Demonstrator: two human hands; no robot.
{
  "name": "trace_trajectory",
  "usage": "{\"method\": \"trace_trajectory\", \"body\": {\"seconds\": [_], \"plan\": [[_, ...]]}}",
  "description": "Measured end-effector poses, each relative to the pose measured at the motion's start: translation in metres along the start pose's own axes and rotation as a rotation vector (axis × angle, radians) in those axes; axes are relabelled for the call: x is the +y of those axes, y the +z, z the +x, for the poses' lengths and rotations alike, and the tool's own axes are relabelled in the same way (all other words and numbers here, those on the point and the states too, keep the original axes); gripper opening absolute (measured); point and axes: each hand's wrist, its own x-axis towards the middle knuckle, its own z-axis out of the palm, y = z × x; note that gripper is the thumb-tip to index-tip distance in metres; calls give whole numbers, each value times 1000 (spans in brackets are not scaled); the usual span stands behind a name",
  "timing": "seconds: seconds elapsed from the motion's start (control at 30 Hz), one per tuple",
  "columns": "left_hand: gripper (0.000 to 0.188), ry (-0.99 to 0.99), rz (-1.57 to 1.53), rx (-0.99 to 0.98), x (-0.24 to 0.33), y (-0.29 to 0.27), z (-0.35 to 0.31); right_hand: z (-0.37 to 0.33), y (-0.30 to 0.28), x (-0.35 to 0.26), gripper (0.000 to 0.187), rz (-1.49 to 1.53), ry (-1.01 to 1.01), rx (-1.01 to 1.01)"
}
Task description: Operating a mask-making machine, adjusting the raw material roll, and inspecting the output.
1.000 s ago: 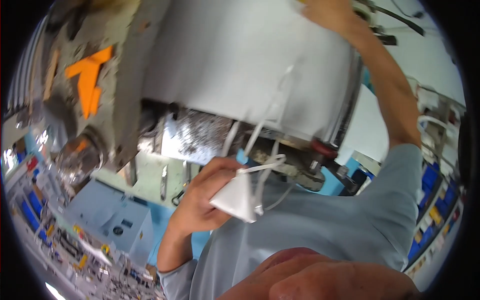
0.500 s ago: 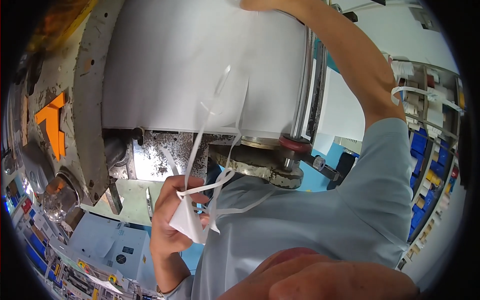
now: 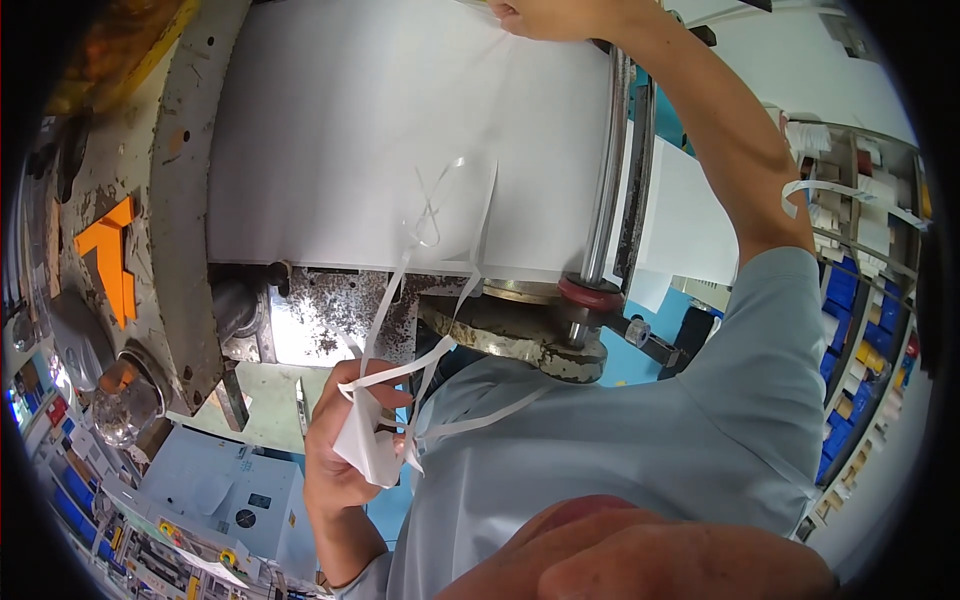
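My left hand [image 3: 335, 440], at the lower left in front of my body, is closed around a bunch of thin white paper strips [image 3: 365, 450]. Some strips dangle over my shirt, and a long one curls in a loop above the large white paper sheet [image 3: 350, 120]. My right arm reaches across to the far edge of that sheet. There my right hand [image 3: 550, 15] lies on or just over the paper with its fingers curled in. The frame's top edge cuts it off, and anything pinched in the fingers is hidden.
A worn metal machine frame [image 3: 180, 200] with orange pieces [image 3: 110, 260] borders the sheet at left. A steel rod [image 3: 604, 180] with a red collar [image 3: 590, 292] runs along its right, above a round metal part [image 3: 520, 335]. Shelves [image 3: 860, 330] stand far right.
My right hand has shifted slightly right and nearer, its fingers more curled. The long strip has slackened into a loop. My left hand keeps the strips in almost the same place.
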Motion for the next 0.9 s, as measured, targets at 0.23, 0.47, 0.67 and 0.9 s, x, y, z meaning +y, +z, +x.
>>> {"method": "trace_trajectory", "body": {"seconds": [0.23,0.47,0.67,0.9], "plan": [[34,10,-94,23,4,-1,-1,12,-10,12,24,261,301,-310],[34,-33,-83,124,2,-2,-9,6,-1,11,29,59,101,-272],[33,24,-45,75,0,-6,-10,-13,-39,-3,28,360,459,-330],[35,-67,-71,124,1,-9,-13,-29,1,5,27,413,133,119]]}}
